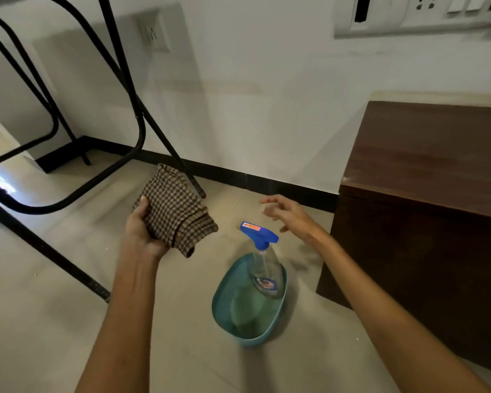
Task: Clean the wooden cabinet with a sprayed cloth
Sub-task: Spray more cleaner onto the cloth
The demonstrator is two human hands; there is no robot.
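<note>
**Cloth in one hand, spray bottle sitting in the tub**

Gripping the checked cloth (174, 211) is the left hand (142, 226), fingers curled round the bunched-up fabric so it hangs folded off to the right of the palm. Right hand (288, 214) is empty, fingers spread and loose, hovering above and a bit behind the spray bottle (262, 262) without touching it. It's a little blurry, so no finer detail on the fingers.

Closest to the camera, between the two forearms, is a teal plastic tub (224, 304) on the pale tiled floor (54, 321). The bottle stands inside the far end of it, clear body with a blue trigger head, nozzle pointing left toward the cloth.

Off to the right, the wooden cabinet (425, 199) sits on the floor against the white wall (267, 95), dark brown, top and left side visible. The tub is just beside its near left corner.

Further back on the left are black metal furniture legs (125, 89), with a black skirting strip running along the base of the wall. Up high there's a wall socket (153, 34) and a switch panel (425, 12) at the top right.
</note>
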